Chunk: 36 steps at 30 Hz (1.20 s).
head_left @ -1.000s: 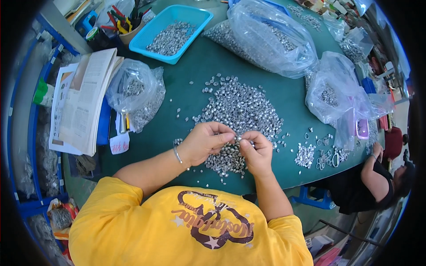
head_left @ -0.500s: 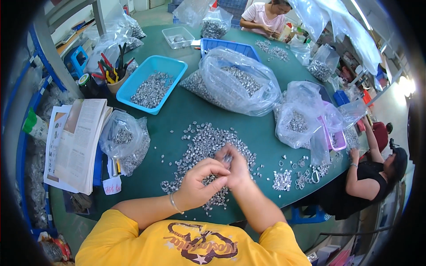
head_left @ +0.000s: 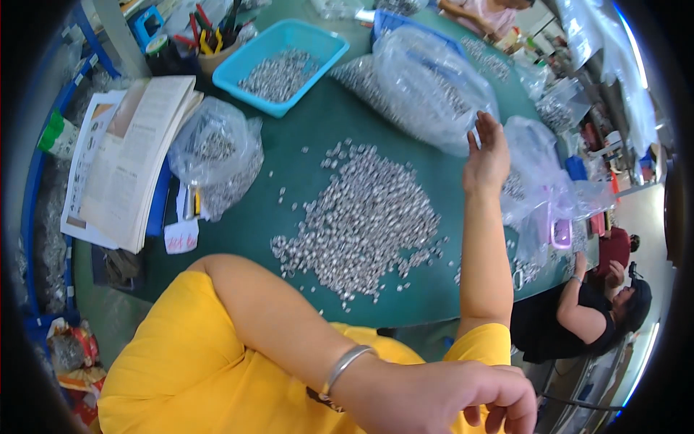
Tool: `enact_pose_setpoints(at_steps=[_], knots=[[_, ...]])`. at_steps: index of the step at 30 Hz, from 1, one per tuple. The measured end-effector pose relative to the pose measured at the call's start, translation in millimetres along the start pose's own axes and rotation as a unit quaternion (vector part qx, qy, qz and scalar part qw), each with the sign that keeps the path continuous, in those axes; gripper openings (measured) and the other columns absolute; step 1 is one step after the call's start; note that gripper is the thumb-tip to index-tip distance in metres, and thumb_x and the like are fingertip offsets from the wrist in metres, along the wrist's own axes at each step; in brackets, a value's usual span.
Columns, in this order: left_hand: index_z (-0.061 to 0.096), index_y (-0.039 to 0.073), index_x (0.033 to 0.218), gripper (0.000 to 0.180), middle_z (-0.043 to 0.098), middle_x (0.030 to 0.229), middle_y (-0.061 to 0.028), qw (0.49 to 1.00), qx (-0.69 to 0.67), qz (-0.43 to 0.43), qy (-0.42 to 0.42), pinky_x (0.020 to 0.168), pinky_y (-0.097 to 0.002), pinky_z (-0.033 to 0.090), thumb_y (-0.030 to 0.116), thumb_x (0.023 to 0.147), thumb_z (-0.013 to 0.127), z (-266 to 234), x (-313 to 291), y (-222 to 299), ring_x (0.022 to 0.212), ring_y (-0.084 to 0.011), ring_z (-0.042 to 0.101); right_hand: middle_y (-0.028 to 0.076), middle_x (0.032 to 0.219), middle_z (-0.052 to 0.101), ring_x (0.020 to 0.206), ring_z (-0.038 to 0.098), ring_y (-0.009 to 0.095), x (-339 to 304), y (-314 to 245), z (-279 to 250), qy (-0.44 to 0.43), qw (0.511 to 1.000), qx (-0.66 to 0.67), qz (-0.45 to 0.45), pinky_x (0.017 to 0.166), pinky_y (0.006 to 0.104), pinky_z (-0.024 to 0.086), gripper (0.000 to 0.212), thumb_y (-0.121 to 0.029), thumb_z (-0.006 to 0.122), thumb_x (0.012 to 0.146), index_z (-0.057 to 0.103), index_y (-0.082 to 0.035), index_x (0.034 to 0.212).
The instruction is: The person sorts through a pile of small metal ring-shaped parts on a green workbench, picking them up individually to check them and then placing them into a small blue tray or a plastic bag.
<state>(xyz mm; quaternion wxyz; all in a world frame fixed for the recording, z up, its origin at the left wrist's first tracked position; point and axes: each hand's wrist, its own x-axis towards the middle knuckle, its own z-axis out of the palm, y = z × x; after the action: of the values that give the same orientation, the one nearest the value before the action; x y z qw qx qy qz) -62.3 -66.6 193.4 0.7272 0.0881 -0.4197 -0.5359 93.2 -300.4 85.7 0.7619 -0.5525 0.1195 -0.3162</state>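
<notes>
A broad pile of small silvery metal pieces lies loose on the green tabletop in front of me. My right hand is raised beyond the pile's right side, fingers extended and slightly bent, with nothing visible in it. Behind it is the edge of a large clear plastic bag filled with similar pieces; whether they touch I cannot tell. My left hand, with a silver bangle at the wrist, reaches across my body at the lower edge. Its fingers are bent but apart, with nothing seen in them.
A turquoise tray of pieces stands far left of the pile. Closer left are a knotted plastic bag, papers and a cup of pliers. More bags lie right. A co-worker in black sits at the right edge.
My hands have parted from over the pile: the right went up and right, the left down and right across my body. The whole view has shifted, and the pile is uncovered.
</notes>
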Motion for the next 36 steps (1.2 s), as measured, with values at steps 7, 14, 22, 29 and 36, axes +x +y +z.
enact_pose_setpoints(at_steps=[7, 14, 22, 29, 36], knots=[[0.059, 0.007, 0.092, 0.05, 0.055, 0.093, -0.0066, 0.998, 0.017, -0.055, 0.019, 0.076, -0.0265, 0.04, 0.034, 0.057, 0.082, -10, -7, 1, 0.091, -0.0172, 0.048, 0.004, 0.085, 0.06, 0.078, 0.056, 0.011, -142, 25, -55, -0.081, 0.971, -0.222, 0.023, 0.069, 0.0221, 0.043, 0.014, -0.003, 0.053, 0.084, 0.059, 0.002, 0.095], [0.058, 0.006, 0.093, 0.049, 0.054, 0.094, -0.0094, 0.998, -0.052, -0.031, -0.006, 0.077, -0.0284, 0.04, 0.032, 0.059, 0.081, -17, -3, -28, 0.093, -0.0202, 0.048, 0.009, 0.076, 0.06, 0.068, 0.055, 0.024, -186, 42, -59, -0.216, 0.849, -0.445, -0.184, 0.061, 0.0294, 0.043, 0.013, 0.003, 0.062, 0.069, 0.064, -0.002, 0.081], [0.058, 0.005, 0.094, 0.048, 0.053, 0.096, -0.0095, 0.997, -0.056, -0.049, 0.022, 0.079, -0.0284, 0.04, 0.031, 0.061, 0.08, -12, -6, -15, 0.095, -0.0203, 0.047, 0.009, 0.08, 0.057, 0.073, 0.054, 0.027, -184, 55, -45, -0.26, 0.81, -0.487, -0.197, 0.065, 0.0342, 0.043, 0.009, 0.0, 0.063, 0.07, 0.06, -0.003, 0.077], [0.058, 0.005, 0.094, 0.049, 0.052, 0.096, -0.009, 0.998, 0.012, 0.048, 0.033, 0.079, -0.0283, 0.039, 0.032, 0.06, 0.081, -13, -2, -47, 0.095, -0.0199, 0.047, 0.006, 0.075, 0.061, 0.059, 0.054, 0.01, -188, 40, -40, -0.11, 0.95, -0.18, 0.232, 0.05, 0.0213, 0.044, 0.008, -0.002, 0.055, 0.083, 0.06, 0.0, 0.088], [0.056, 0.004, 0.091, 0.017, 0.053, 0.088, -0.0054, 0.948, 0.183, -0.082, 0.248, 0.076, -0.0242, 0.043, 0.006, 0.075, 0.063, -74, -40, -2, 0.079, -0.0144, 0.053, 0.007, 0.078, 0.057, 0.064, 0.055, 0.012, -187, 23, -60, -0.06, 0.911, 0.134, 0.385, 0.057, 0.0235, 0.049, 0.012, -0.003, 0.052, 0.085, 0.056, 0.0, 0.096]])
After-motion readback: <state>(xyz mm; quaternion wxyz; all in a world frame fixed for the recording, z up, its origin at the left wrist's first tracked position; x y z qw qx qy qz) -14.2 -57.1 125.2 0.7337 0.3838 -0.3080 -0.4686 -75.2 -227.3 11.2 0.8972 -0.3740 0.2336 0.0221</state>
